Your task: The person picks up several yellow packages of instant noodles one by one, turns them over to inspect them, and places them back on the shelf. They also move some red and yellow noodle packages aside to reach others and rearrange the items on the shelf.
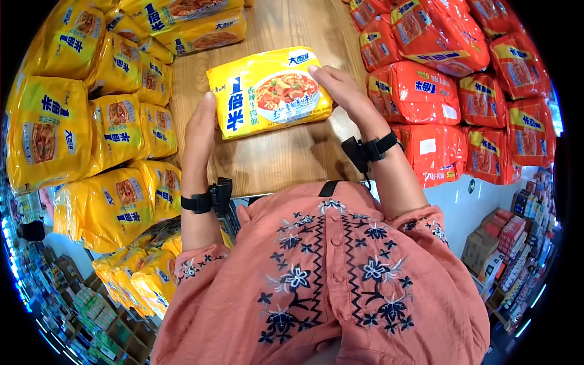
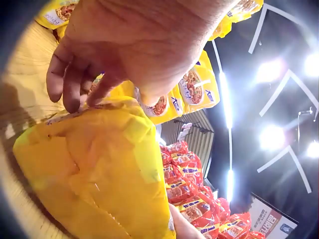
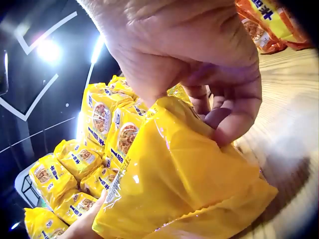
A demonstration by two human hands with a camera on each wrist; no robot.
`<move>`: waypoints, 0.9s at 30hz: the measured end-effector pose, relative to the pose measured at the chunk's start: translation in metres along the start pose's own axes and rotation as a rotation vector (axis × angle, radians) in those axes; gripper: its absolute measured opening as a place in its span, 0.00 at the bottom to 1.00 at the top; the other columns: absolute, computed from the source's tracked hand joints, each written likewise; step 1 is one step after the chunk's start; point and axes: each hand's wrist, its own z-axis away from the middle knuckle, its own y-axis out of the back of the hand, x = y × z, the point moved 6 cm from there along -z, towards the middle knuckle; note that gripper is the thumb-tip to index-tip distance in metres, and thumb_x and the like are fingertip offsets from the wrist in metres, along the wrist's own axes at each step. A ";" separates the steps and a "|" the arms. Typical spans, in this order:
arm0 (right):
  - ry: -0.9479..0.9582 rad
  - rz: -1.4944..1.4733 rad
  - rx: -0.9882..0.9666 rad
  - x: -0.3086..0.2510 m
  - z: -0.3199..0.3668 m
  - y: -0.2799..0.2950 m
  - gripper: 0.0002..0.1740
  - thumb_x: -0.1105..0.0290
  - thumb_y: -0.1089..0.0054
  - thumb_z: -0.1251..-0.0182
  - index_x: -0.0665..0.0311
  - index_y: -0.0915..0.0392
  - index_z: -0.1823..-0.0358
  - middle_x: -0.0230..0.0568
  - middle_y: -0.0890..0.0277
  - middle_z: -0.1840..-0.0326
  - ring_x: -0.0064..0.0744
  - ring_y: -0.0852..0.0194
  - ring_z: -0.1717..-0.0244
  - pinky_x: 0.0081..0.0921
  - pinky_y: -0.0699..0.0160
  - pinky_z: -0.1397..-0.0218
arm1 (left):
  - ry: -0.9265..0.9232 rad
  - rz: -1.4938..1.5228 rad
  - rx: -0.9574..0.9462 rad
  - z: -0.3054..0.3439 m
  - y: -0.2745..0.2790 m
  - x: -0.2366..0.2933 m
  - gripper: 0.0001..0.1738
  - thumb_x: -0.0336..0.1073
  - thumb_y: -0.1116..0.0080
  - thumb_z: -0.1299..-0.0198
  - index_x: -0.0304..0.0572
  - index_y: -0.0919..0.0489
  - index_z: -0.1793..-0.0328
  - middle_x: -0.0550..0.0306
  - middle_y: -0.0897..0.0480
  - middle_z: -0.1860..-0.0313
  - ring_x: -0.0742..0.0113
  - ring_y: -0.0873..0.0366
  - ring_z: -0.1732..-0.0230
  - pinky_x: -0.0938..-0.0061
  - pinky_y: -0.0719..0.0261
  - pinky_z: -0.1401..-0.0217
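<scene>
Head view gives us the yellow noodle pack (image 1: 269, 92) face up at the middle of the wooden worktop (image 1: 286, 159), its long side slightly tilted and held at both ends. We see the left hand (image 1: 201, 129) lying along its left edge and the right hand (image 1: 342, 91) over its upper right corner. From the left wrist we see the left fingers (image 2: 74, 90) bent down and clenched on the sealed seam of the wrapper, close together. From the right wrist we see the right fingers (image 3: 234, 115) curled round the opposite edge and pressing into the plastic, so both hands are grasping the pack. We cannot tell whether its underside rests fully on the wood; a shadow lies just beneath it. Black straps (image 1: 198, 202) sit on both wrists. Left of the pack we see more yellow packs (image 1: 115, 125) piled in rows, near the left hand but apart from it. On the right, red packs (image 1: 426, 91) are heaped just beside the right forearm. A strip of bare wood separates the held pack from both piles. Shelves of boxed goods (image 1: 517, 237) show at the lower right edge.
</scene>
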 end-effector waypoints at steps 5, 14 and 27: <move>-0.036 -0.067 -0.020 0.010 -0.002 -0.004 0.36 0.36 0.48 0.30 0.65 0.18 0.47 0.32 0.18 0.66 0.21 0.23 0.71 0.20 0.27 0.71 | 0.096 0.071 -0.041 -0.002 0.000 -0.007 0.38 0.70 0.59 0.28 0.42 0.21 0.41 0.63 0.17 0.58 0.79 0.21 0.61 0.84 0.28 0.60; -0.054 -0.192 -0.118 0.005 0.008 -0.010 0.33 0.39 0.46 0.29 0.64 0.18 0.46 0.30 0.19 0.66 0.20 0.26 0.70 0.18 0.31 0.69 | 0.108 0.264 -0.098 -0.004 -0.018 -0.005 0.38 0.66 0.61 0.25 0.38 0.27 0.32 0.57 0.16 0.45 0.74 0.17 0.49 0.78 0.20 0.45; 0.208 -0.240 -0.337 0.007 0.019 -0.024 0.33 0.70 0.41 0.36 0.67 0.34 0.27 0.31 0.25 0.37 0.22 0.29 0.38 0.21 0.30 0.35 | -0.202 0.307 -0.026 0.014 -0.005 0.001 0.36 0.59 0.65 0.21 0.32 0.34 0.26 0.51 0.27 0.30 0.64 0.30 0.30 0.68 0.38 0.25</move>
